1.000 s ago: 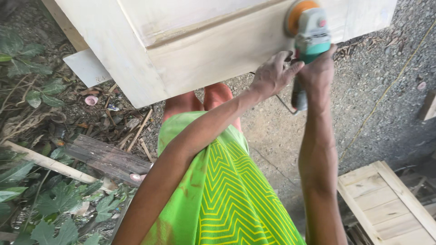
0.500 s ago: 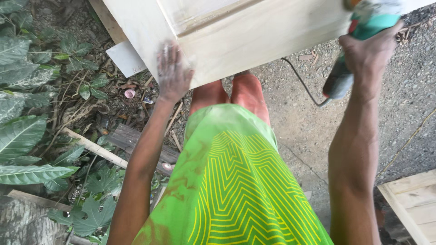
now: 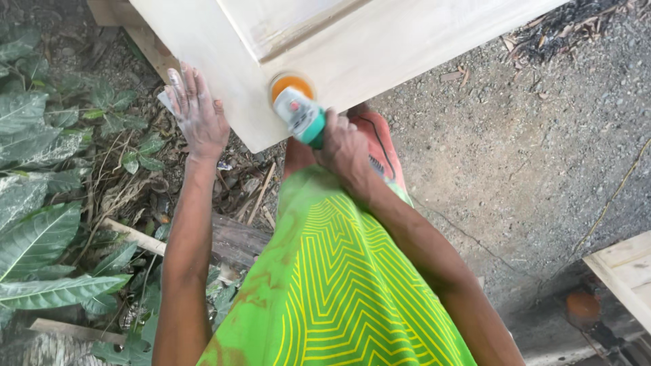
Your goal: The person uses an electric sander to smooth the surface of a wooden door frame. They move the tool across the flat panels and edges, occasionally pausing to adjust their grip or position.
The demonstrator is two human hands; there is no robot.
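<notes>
A pale wooden door panel (image 3: 380,41) lies flat across the top of the head view. My right hand (image 3: 346,150) grips a green and grey angle grinder (image 3: 300,116) whose orange sanding disc (image 3: 291,85) rests on the panel near its front edge. My left hand (image 3: 196,112), dusty and with fingers spread, lies flat on the panel's left corner edge. Below the hands I see a bright green patterned wrap (image 3: 339,285) over my legs.
Large green leaves (image 3: 41,203) and broken sticks (image 3: 132,235) cover the ground at the left. Grey gravel ground (image 3: 529,149) spreads at the right, crossed by a thin power cord (image 3: 610,203). Another pale wooden panel corner (image 3: 627,268) sits at the lower right.
My right hand has brought the grinder from the panel's right side to its front left corner. My left hand stays pressed on the left edge. The view has shifted.
</notes>
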